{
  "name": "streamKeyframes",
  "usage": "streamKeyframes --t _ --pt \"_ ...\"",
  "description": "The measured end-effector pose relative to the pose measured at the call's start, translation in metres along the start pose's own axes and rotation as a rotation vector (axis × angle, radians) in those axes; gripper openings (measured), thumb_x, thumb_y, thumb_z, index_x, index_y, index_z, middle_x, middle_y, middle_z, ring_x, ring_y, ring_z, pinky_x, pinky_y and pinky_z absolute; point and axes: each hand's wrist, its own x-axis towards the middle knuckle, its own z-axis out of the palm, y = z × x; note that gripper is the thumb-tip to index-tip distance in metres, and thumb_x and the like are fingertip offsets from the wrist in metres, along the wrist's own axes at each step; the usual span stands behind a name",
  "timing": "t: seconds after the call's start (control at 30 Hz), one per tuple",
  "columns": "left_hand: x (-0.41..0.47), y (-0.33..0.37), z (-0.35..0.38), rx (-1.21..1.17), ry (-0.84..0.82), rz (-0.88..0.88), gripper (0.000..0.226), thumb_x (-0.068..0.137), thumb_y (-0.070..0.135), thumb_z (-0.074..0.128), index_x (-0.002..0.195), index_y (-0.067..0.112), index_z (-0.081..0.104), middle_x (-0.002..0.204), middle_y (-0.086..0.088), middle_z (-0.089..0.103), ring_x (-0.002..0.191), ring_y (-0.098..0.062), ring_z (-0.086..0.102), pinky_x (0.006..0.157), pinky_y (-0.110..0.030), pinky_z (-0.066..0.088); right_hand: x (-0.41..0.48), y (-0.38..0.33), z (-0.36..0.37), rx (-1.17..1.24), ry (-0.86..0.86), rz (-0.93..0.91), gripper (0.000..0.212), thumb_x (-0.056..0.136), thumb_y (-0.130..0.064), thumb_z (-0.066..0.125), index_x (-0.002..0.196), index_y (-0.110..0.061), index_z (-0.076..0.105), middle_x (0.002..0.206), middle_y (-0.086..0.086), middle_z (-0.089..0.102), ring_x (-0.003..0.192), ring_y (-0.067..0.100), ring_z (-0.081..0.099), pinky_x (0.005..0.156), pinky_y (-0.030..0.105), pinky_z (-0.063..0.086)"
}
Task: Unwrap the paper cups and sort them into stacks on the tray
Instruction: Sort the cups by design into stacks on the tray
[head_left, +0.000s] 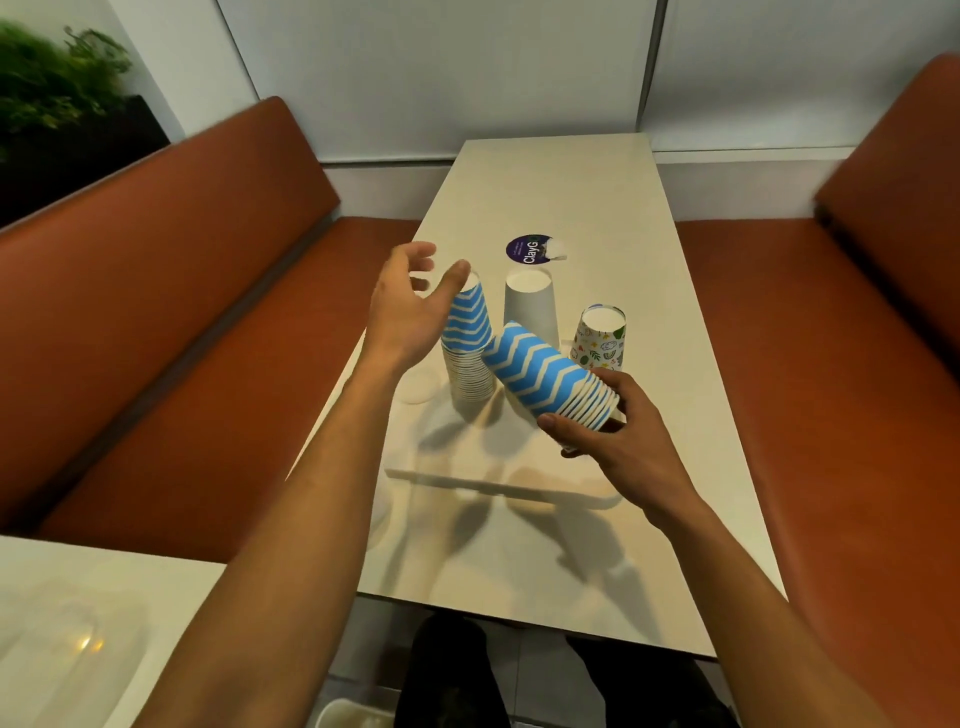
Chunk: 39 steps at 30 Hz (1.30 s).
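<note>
Blue zigzag cup stacks, 2: standing stack, tilted stack. Plain white stack, 1. Doodle-print stack, 1. Tray, 1. Purple disc, 1.

cream table, white tray, purple round sticker

Tilted zigzag cup stack and upright zigzag cup stack: matt paper, printed blue and white. White cup stack: plain matt paper. Doodle-print cup: smooth paper. Tray: clear, glossy plastic. Table: smooth cream top with a soft sheen. Benches: smooth, leather-like, rust-brown upholstery. Round sticker: glossy purple.
</note>
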Motion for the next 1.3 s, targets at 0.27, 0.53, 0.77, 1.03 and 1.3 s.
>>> streamKeyframes --t 0.27,0.53,0.77,1.03,1.3 --pt "-0.013 0.015 -0.033 -0.235 -0.862 -0.079 0.059 0.089 0.001 0.073 0.141 0.026 0.059 0.139 -0.005 0.065 0.129 -0.024 0.062 0.107 -0.037 0.052 -0.002 -0.009 0.004 0.058 -0.050 -0.007 0.059 0.073 -0.017 0.092 0.125 -0.018 0.063 0.096 0.001 0.074 0.079 0.022 0.074 0.073 0.040 0.065" --pt "-0.013 0.028 -0.046 -0.050 -0.866 -0.036 0.046 0.088 0.003 0.077 0.129 0.025 0.069 0.127 0.003 0.069 0.118 -0.014 0.067 0.099 -0.032 0.056 -0.002 -0.016 0.005 0.071 -0.084 -0.031 0.069 0.062 -0.029 0.092 0.125 -0.022 0.065 0.099 0.000 0.073 0.082 0.020 0.073 0.072 0.036 0.064" --pt "0.006 0.027 -0.054 -0.197 -0.481 -0.063 0.026 0.093 0.014 0.073 0.118 0.019 0.072 0.103 -0.002 0.072 0.083 -0.014 0.066 0.070 -0.029 0.057 0.000 -0.014 -0.001 0.083 0.021 -0.046 0.062 0.071 -0.018 0.093 0.124 -0.022 0.062 0.109 0.008 0.072 0.081 0.020 0.073 0.071 0.036 0.064" --pt "0.041 0.031 -0.059 0.108 -0.083 0.066 0.044 0.080 0.040 0.084 0.119 0.026 0.068 0.105 0.008 0.072 0.083 -0.003 0.066 0.073 -0.025 0.055 0.004 -0.012 -0.007 0.103 0.074 -0.024 0.066 0.073 -0.020 0.092 0.129 -0.017 0.058 0.114 0.012 0.071 0.084 0.024 0.074 0.071 0.034 0.064" --pt "0.041 0.052 -0.047 0.290 -0.076 0.120 0.049 0.082 0.040 0.084 0.125 0.025 0.067 0.116 0.008 0.070 0.097 -0.007 0.066 0.073 -0.019 0.052 0.004 -0.014 -0.008 0.085 0.064 -0.029 0.064 0.075 -0.019 0.091 0.130 -0.018 0.058 0.115 0.011 0.070 0.083 0.021 0.074 0.070 0.032 0.064"
